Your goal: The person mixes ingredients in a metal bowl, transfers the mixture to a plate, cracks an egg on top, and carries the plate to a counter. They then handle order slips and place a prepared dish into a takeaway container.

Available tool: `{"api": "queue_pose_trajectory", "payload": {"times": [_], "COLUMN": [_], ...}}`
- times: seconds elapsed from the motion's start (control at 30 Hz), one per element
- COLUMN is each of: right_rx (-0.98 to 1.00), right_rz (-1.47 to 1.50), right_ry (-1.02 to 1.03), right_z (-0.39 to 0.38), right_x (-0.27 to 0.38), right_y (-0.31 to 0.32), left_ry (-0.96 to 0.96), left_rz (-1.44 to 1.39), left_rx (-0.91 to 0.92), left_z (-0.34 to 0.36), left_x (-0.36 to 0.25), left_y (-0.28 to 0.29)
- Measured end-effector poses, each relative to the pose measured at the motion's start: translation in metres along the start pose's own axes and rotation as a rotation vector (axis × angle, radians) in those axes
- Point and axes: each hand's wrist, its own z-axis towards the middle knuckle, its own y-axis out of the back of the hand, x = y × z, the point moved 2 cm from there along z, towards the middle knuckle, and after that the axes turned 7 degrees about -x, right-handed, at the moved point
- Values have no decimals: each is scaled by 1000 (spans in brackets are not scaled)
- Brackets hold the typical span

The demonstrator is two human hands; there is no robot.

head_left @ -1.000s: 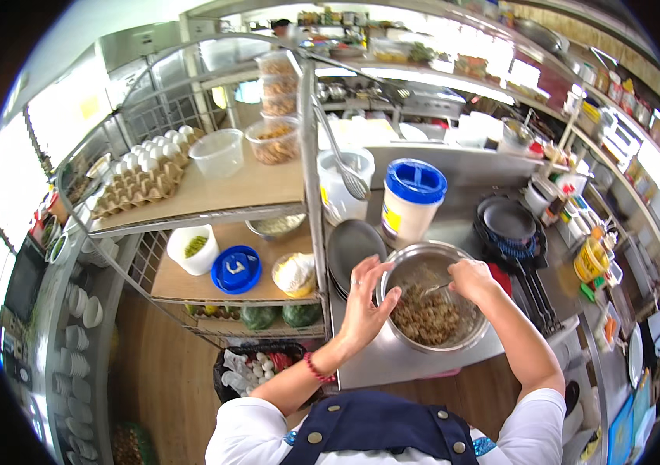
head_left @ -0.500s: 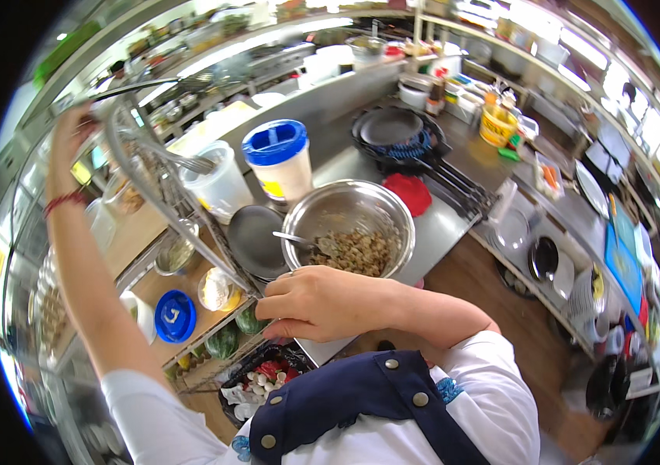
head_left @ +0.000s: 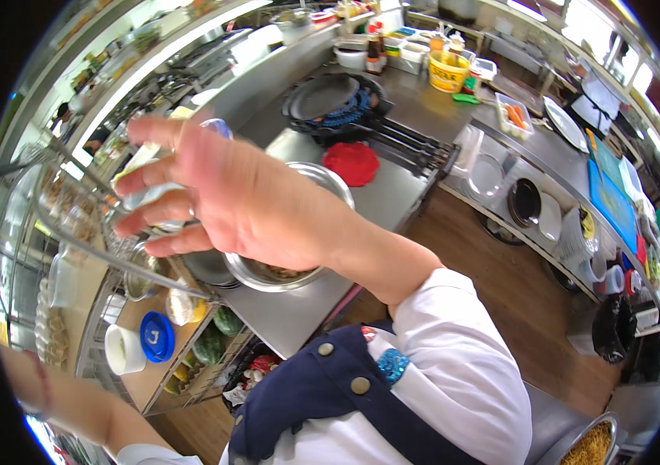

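Note:
My right hand (head_left: 237,194) is raised in the middle, smeared by motion, its fingers spread toward the left with nothing in them. Behind it stands a steel mixing bowl (head_left: 277,284), mostly hidden, with a little of a brown chopped mixture (head_left: 287,270) showing below my palm. To the left, a wire rack (head_left: 105,252) holds metal utensils, among them a whisk (head_left: 29,155). Only the wrist end of my left hand (head_left: 20,377) shows at the lower left rim; its fingers are out of the picture.
Beyond the bowl sit a red cloth-like piece (head_left: 351,163) and stacked black frying pans (head_left: 328,99), handles pointing right. A yellow tub (head_left: 449,71) stands farther back. Lower left, a blue lid (head_left: 157,336) and a white container (head_left: 124,349) rest on a shelf above watermelons (head_left: 209,345).
My right hand has risen from in front of the bowl and spread its fingers. My left hand has dropped from the upper left to the lower left rim. The view has turned.

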Motion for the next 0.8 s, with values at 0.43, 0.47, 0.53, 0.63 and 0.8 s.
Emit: {"api": "queue_pose_trajectory", "payload": {"times": [0.43, 0.47, 0.53, 0.63, 0.8], "right_rx": [-1376, -1370, -1269, -1133, -1357], "right_rz": [67, 247, 492, 584, 325], "right_ry": [165, 186, 197, 380, 405], "right_z": [-300, -314, -329, -343, -371], "right_x": [122, 121, 122, 134, 178], "right_y": [246, 248, 252, 259, 278], "left_ry": [-878, -906, -950, -943, -524], "left_rz": [-1215, -1235, -1246, -1362, -884], "left_rx": [163, 137, 115, 109, 596], "left_z": [-25, -20, -12, -5, -5], "left_x": [-482, -502, -530, -551, -539], "left_y": [-335, -344, -355, -371, -471]}}
